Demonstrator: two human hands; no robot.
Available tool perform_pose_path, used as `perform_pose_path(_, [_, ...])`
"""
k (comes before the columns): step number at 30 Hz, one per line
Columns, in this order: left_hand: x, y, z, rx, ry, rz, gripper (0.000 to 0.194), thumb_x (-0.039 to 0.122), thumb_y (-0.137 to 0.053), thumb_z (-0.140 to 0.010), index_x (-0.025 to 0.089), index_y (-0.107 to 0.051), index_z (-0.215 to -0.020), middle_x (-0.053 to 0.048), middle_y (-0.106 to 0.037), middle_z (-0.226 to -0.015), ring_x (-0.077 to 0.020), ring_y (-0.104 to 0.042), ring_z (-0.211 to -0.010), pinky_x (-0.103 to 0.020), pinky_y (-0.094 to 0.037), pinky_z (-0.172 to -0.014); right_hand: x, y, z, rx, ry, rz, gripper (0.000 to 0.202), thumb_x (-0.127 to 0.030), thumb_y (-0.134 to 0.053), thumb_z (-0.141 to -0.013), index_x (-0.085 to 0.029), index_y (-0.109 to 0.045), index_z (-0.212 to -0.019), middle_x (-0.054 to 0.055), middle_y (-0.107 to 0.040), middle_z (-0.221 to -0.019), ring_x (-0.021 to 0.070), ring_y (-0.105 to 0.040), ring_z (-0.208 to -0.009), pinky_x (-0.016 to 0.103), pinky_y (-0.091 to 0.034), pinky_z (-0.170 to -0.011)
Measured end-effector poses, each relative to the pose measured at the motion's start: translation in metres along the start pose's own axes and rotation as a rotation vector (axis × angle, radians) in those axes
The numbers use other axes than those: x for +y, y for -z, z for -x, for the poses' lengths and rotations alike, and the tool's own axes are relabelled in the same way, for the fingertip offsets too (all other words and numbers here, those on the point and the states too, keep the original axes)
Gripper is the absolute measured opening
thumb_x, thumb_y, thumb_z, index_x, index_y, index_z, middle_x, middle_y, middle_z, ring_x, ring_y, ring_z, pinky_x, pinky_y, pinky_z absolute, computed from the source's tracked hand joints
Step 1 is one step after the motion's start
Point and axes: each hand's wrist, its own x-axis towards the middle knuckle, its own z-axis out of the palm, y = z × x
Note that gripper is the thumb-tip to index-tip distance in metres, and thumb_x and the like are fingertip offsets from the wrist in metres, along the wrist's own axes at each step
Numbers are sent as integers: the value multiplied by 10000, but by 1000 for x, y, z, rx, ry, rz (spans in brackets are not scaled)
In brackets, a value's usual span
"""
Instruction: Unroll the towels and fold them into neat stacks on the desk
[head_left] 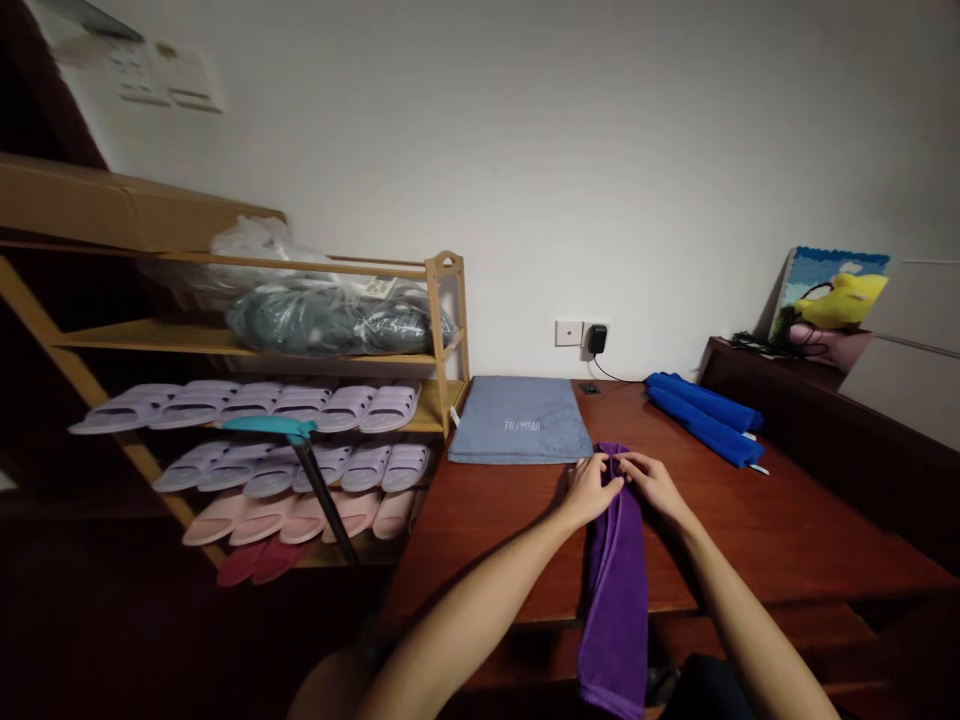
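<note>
Purple folded fabric strip (621,600) lengthwise on reddish-brown wooden bench (495,530), near end hanging over front edge, far end under both hands.
Left hand (589,492) and right hand (654,487): fingers of both look pinched on the strip's far end, thumbs close together. Flat grey-blue rectangular cloth (517,410) with pale lettering at back left corner, just beside left hand; bright blue folded fabric strips (705,415) towards back right. Risk: overhanging weight could drag strip off front edge if pinch loosens; loose layers may slide out of line.
</note>
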Motion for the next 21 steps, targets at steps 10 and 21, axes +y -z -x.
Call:
perform_pose_path(10, [2,-5,7,-11,-77,-65,249,201,-569,-786,209,-613,-1031,-49,-635,-1053,-250,-517,-1061,-407,-394,-923,7,-1,2,127,-154,362,448,-632,-486,-752,-214,-580,-620,50,-621,-619,189,-576,-641,252,-354,-579])
perform_pose_path(21, [-1,12,-1,-191,4,58,321,281,-570,-824,167,-667,-1109,-71,-685,-1084,-210,-615,-1000,-303,-432,-933,14,5,-2,30,-102,423,202,-376,-486,-754,-204,-556,-672,29,-643,-696,157,-587,-695,230,-364,-633])
